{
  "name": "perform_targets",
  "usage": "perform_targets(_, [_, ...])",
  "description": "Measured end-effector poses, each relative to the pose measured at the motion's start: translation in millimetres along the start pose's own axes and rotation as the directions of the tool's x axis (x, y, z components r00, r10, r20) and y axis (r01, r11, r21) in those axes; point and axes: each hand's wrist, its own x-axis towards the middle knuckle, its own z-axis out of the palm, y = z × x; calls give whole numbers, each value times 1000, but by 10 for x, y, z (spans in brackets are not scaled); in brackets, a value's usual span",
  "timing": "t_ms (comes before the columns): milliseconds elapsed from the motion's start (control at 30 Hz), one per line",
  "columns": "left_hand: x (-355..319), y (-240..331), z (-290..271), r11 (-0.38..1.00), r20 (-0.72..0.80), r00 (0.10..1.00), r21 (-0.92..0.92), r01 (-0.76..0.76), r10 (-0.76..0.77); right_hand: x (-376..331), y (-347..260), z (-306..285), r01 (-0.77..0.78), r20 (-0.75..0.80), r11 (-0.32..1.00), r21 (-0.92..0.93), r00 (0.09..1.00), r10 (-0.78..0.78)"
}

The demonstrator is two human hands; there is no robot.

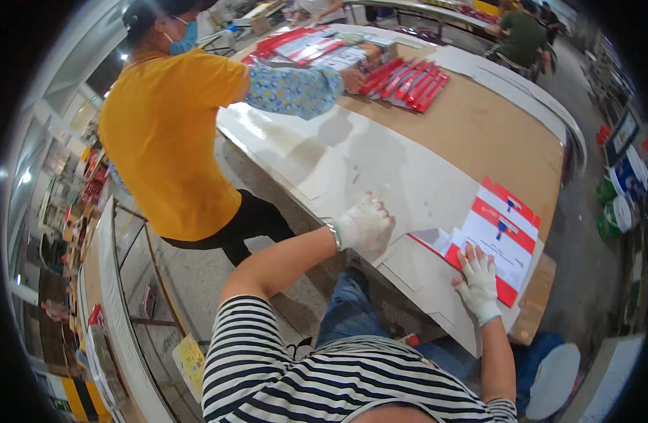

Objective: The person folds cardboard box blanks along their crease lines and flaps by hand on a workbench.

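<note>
My right hand (478, 283), in a white glove with bare fingertips, lies with its fingers spread on the near edge of some flat red-and-white printed cards (506, 243). The cards overlap at the table's right corner, and each shows a small blue picture of what looks like a brush or scraper. To the left, my left hand (366, 221), gloved the same way, is just above the white sheet (408, 173) on the table. Its fingers are curled in; what they hold, if anything, is too small to make out.
Across the table at left, a person in an orange shirt (168, 134) reaches toward a row of red packs (408, 83). More printed packs (310, 46) lie behind. Brown cardboard (486, 127) covers the table's middle. Green-and-white buckets (615, 204) stand on the floor at right.
</note>
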Motion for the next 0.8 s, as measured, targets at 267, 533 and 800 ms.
perform_targets(267, [93, 73, -61, 999, 72, 997, 14, 35, -36, 4, 24, -41, -1, -17, 1000, 9, 1000, 1])
perform_targets(533, [93, 59, 37, 996, 91, 994, 69, 61, -67, -28, 3, -36, -3, -11, 999, 41, 1000, 4])
perform_targets(800, [153, 331, 75, 995, 79, 997, 103, -3, -5, -50, 43, 0, 12, -63, 999, 40, 998, -9])
